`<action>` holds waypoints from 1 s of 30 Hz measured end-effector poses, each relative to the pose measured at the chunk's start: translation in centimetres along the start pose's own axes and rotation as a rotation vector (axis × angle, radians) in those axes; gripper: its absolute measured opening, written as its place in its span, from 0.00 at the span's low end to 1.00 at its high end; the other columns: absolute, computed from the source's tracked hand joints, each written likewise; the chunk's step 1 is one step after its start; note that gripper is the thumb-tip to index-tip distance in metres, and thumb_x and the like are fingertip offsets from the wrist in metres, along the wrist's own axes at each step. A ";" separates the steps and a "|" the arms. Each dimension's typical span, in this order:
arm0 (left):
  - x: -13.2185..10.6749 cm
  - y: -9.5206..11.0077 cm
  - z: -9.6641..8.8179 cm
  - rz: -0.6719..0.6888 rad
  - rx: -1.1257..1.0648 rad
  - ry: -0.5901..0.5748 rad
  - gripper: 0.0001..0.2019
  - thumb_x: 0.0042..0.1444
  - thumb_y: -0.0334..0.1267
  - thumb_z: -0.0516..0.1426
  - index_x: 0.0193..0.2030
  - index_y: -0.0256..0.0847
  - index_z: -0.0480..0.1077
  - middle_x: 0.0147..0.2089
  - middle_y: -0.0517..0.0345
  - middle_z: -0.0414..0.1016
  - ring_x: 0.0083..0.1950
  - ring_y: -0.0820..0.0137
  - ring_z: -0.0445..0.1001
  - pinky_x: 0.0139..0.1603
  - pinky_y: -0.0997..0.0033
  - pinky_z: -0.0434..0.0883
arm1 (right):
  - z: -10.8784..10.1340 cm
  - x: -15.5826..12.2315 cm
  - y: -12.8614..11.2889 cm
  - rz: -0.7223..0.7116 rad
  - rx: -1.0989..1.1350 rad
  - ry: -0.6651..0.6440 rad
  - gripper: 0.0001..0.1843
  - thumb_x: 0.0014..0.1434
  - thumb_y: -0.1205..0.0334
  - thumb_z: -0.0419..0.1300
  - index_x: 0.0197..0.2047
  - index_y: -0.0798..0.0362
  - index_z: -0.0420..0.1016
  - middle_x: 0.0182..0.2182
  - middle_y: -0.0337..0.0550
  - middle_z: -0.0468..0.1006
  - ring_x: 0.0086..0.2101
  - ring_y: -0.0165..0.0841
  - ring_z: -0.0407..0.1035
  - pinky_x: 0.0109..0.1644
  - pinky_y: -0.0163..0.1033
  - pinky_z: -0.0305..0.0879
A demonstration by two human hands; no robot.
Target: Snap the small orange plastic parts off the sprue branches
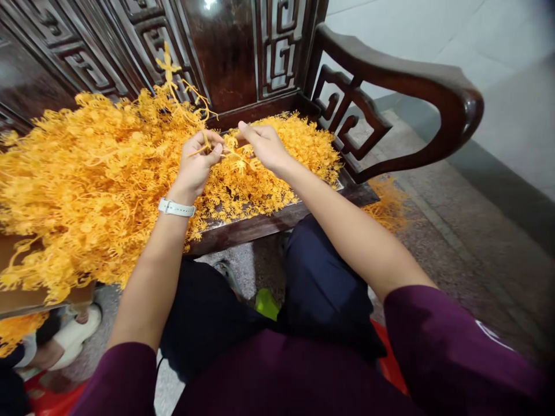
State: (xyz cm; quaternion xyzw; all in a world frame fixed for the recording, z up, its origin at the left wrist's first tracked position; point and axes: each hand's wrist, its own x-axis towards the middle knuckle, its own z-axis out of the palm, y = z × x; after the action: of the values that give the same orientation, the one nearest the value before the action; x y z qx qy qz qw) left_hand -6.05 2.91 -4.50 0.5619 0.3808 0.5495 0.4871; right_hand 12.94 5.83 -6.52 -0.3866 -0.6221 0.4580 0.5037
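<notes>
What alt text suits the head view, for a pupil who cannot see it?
The left hand pinches a yellow sprig, the right hand beside it, above a heap of similar sprigs on a dark wooden bench. A pale watch strap circles the left wrist.

We have a dark, polished wooden bench (251,226) here, with a curved armrest (390,65) at one end. Nearest the armrest, a low heap of small yellow-orange flowery pieces (299,147) covers the seat; a pale edge shows beneath it. Farther from the armrest, we see a much bigger, taller mound of yellow-orange sprigs (95,179). Below the armrest, thin orange strands (389,203) lie on the speckled floor (437,248).
</notes>
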 end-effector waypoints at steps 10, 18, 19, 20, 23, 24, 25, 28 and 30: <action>-0.2 -0.4 0.6 0.044 0.208 -0.056 0.14 0.60 0.45 0.73 0.30 0.44 0.77 0.27 0.60 0.69 0.27 0.72 0.65 0.32 0.69 0.66 | 0.2 -0.7 -1.9 0.015 0.124 0.002 0.19 0.58 0.49 0.77 0.33 0.51 0.75 0.32 0.39 0.76 0.36 0.31 0.67 0.42 0.39 0.69; -0.5 -0.3 2.2 0.048 0.245 -0.075 0.16 0.60 0.41 0.71 0.24 0.41 0.76 0.22 0.61 0.61 0.24 0.73 0.53 0.30 0.66 0.54 | 0.2 0.1 -0.5 0.102 0.286 0.059 0.13 0.60 0.58 0.71 0.34 0.49 0.69 0.33 0.39 0.74 0.36 0.33 0.68 0.41 0.41 0.69; -0.4 -0.3 2.3 0.029 0.242 -0.072 0.17 0.59 0.40 0.71 0.23 0.41 0.75 0.22 0.62 0.60 0.24 0.73 0.52 0.29 0.65 0.53 | 0.3 0.3 -0.2 0.118 0.295 0.069 0.12 0.59 0.60 0.70 0.33 0.49 0.69 0.32 0.39 0.74 0.35 0.32 0.67 0.40 0.40 0.69; -0.4 -0.3 2.3 0.013 0.248 -0.069 0.18 0.58 0.39 0.71 0.21 0.41 0.73 0.21 0.62 0.58 0.23 0.73 0.50 0.29 0.65 0.52 | 0.5 0.4 0.0 0.132 0.302 0.083 0.11 0.59 0.62 0.68 0.33 0.50 0.68 0.32 0.39 0.73 0.35 0.32 0.67 0.40 0.39 0.68; -0.1 -0.6 2.3 0.000 0.279 -0.061 0.21 0.57 0.37 0.70 0.18 0.42 0.67 0.19 0.63 0.54 0.23 0.72 0.48 0.28 0.64 0.49 | 1.5 0.9 1.0 0.150 0.305 0.131 0.10 0.59 0.66 0.65 0.30 0.51 0.67 0.32 0.38 0.72 0.33 0.29 0.67 0.40 0.38 0.67; 0.1 -0.7 2.3 0.005 0.282 -0.061 0.21 0.57 0.37 0.69 0.18 0.42 0.66 0.19 0.63 0.54 0.23 0.72 0.47 0.28 0.65 0.49 | 1.9 1.1 1.3 0.142 0.299 0.144 0.10 0.60 0.67 0.64 0.30 0.51 0.66 0.32 0.38 0.72 0.33 0.28 0.67 0.41 0.37 0.67; 0.2 -0.8 2.2 0.012 0.281 -0.060 0.21 0.57 0.38 0.69 0.18 0.42 0.65 0.19 0.63 0.54 0.23 0.72 0.47 0.27 0.65 0.49 | 2.3 1.4 1.6 0.130 0.289 0.154 0.10 0.60 0.68 0.63 0.30 0.51 0.66 0.32 0.38 0.72 0.33 0.28 0.68 0.41 0.37 0.67; 0.1 -0.8 2.1 0.018 0.280 -0.055 0.22 0.55 0.40 0.70 0.18 0.42 0.65 0.19 0.63 0.53 0.23 0.73 0.47 0.26 0.67 0.48 | 3.0 2.7 2.7 0.100 0.263 0.242 0.09 0.63 0.69 0.61 0.31 0.51 0.66 0.32 0.38 0.72 0.33 0.27 0.69 0.42 0.36 0.69; -0.5 -0.2 2.1 0.031 0.268 -0.088 0.22 0.55 0.42 0.70 0.18 0.41 0.66 0.20 0.62 0.55 0.23 0.73 0.48 0.26 0.68 0.48 | 2.3 3.8 3.7 0.168 0.276 0.403 0.09 0.68 0.65 0.58 0.34 0.50 0.65 0.32 0.37 0.72 0.32 0.27 0.70 0.42 0.37 0.70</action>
State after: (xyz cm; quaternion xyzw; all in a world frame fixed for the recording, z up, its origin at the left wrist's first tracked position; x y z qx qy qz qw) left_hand -3.98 2.26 -4.67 0.6511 0.4204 0.4760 0.4157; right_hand 10.01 10.02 -9.24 -0.4480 -0.4067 0.4922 0.6258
